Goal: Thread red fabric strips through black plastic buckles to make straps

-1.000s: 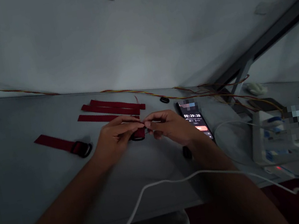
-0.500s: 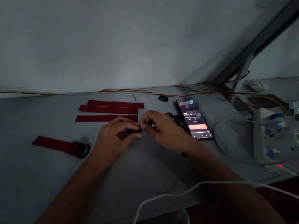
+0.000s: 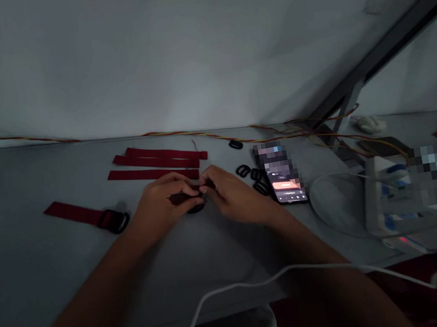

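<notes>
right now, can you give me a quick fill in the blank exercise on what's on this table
1. The loose strips lying beyond the hands are ____ in colour.
2. The finished strap with a black ring on its end lies to the ____ of the left hand.
3. The phone lies with its lit ____ facing up, beside the right hand.
4. A ____ cable runs across the near table edge.

Missing words: red; left; screen; white
</notes>
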### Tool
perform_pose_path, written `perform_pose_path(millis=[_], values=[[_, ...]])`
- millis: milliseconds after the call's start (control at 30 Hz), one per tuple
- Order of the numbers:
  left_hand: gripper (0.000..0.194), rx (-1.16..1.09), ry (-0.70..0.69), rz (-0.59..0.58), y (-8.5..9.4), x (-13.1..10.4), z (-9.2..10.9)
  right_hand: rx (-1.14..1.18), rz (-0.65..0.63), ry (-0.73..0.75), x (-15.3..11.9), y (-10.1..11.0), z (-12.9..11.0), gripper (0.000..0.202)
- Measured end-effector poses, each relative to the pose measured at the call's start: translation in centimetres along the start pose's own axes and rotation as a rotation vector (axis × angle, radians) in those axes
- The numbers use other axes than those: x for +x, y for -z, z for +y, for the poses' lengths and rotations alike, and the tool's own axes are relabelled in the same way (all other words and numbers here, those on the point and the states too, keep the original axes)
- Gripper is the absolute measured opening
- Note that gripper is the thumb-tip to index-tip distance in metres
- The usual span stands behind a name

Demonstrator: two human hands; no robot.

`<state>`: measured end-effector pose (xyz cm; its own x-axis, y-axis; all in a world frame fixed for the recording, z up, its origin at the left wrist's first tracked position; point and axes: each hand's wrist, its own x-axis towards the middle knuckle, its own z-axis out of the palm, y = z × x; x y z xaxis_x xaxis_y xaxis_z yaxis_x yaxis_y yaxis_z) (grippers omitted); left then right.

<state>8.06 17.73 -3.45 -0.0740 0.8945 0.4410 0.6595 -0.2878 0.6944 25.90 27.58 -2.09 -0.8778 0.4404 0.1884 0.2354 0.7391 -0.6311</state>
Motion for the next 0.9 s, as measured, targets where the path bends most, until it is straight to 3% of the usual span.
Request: perform_pose_path(millis=[167,400,600,700,900], values=[[0.010,0.026,-0.063,0.030,0.2,0.2,0.0,-0.188,0.077,-0.027,0.1,-0.7,-1.1,0.011],[0.015,-0.081,-0.034,0.049,0.3,0.3,0.0,-0.077,0.227,-0.033,0.1,-1.4,-1.1,0.007],[0.011,-0.008,-0.089,0.038,0.2,0.1,0.0,-0.115,0.388,-0.034,0.5,-1.2,-1.4,0.009],[0.007,0.007,-0.098,0.068,0.2,0.0,0.0,0.027,0.366,-0.129,0.5,-0.8,-1.4,0.013],[0.010,0.008,-0.077,0.157,-0.1,-0.2,-0.3,0.624,0.356,-0.221,0.8,-1.1,-0.8,0.025]])
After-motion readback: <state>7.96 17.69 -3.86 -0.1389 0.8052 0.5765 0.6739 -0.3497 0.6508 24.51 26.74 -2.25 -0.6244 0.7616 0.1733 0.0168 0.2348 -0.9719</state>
